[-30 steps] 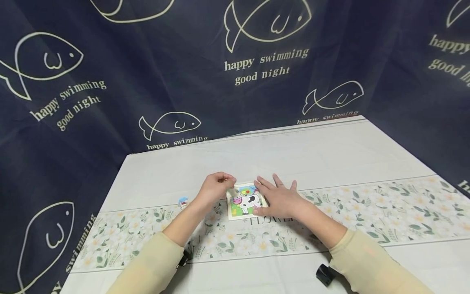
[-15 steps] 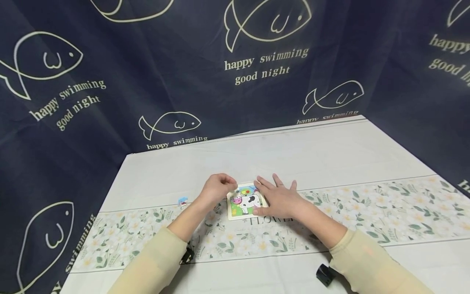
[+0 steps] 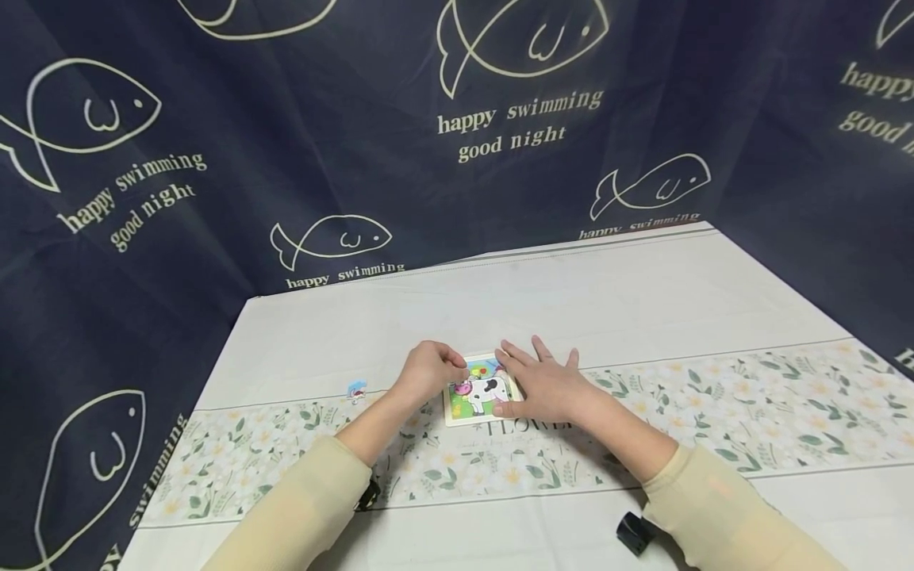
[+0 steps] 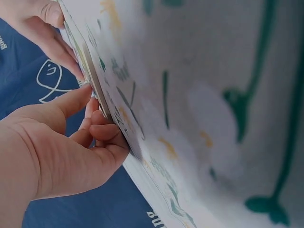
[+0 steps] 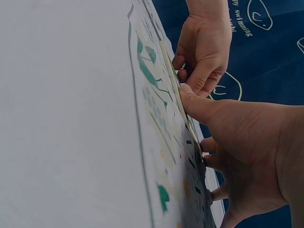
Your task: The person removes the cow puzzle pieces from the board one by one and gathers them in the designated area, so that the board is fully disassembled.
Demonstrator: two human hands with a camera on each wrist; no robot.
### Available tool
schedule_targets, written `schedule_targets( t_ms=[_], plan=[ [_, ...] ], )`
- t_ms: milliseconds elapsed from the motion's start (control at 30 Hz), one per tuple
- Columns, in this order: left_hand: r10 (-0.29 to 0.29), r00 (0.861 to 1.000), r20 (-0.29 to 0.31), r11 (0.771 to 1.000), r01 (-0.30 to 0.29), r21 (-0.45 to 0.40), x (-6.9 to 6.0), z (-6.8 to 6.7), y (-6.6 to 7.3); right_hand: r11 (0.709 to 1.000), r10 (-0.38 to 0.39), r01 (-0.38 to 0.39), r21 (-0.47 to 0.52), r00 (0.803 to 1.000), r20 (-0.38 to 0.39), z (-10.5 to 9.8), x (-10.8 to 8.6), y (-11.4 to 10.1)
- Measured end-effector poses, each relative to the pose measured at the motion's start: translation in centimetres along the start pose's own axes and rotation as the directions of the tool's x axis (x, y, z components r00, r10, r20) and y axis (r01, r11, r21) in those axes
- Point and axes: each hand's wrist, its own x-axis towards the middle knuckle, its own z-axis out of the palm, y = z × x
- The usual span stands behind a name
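Observation:
A small square picture puzzle [image 3: 485, 396] with a spotted cow and a pale frame lies flat on the table. My left hand [image 3: 428, 371] is at its upper left corner, pinching a small puzzle piece mostly hidden by the fingers. In the left wrist view, the left thumb and fingertips meet close to the edge of the puzzle board [image 4: 97, 80]. My right hand [image 3: 548, 388] rests spread over the puzzle's right side, thumb on the lower edge and covering part of the picture. Left of the left wrist lies a loose blue-and-white puzzle piece [image 3: 356, 390].
The white table [image 3: 571, 293] carries a floral printed band [image 3: 714, 404] across its middle. A dark blue curtain [image 3: 500, 190] with fish outlines hangs behind and at both sides. Black wrist devices [image 3: 634, 533] sit under the forearms.
My left hand has shifted slightly right and down onto the puzzle's upper left corner, bringing the piece with it. My right hand holds its place.

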Motion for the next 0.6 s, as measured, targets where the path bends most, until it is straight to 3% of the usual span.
schedule_targets(
  t_ms=[600],
  plan=[
    [0.004, 1.000, -0.008, 0.998, -0.004, 0.056, -0.32, 0.22, 0.53, 1.000, 0.003, -0.003, -0.008, 1.000, -0.010, -0.02, -0.06, -0.05]
  ],
)
